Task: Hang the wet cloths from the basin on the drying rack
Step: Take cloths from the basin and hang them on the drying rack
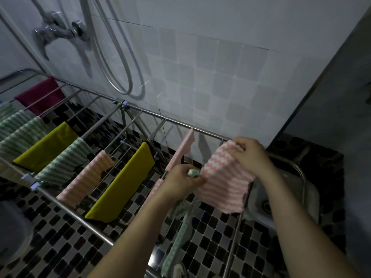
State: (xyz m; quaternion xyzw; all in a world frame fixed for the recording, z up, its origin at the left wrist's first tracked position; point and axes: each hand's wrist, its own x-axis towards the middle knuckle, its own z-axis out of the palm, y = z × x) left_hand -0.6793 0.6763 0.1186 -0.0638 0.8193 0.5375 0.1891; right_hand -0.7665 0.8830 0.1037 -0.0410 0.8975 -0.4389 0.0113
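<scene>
Aloft, two hands (180,180) (251,155), one pink cloth (222,183)

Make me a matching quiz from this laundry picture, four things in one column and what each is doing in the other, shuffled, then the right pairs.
1 left hand
2 right hand
3 maroon cloth
4 shower hose

A draped over the drying rack
B grips a bunched green cloth
C loops down the tiled wall
D pinches the top corner of the pink cloth

Pairs: 1-B, 2-D, 3-A, 4-C
</scene>
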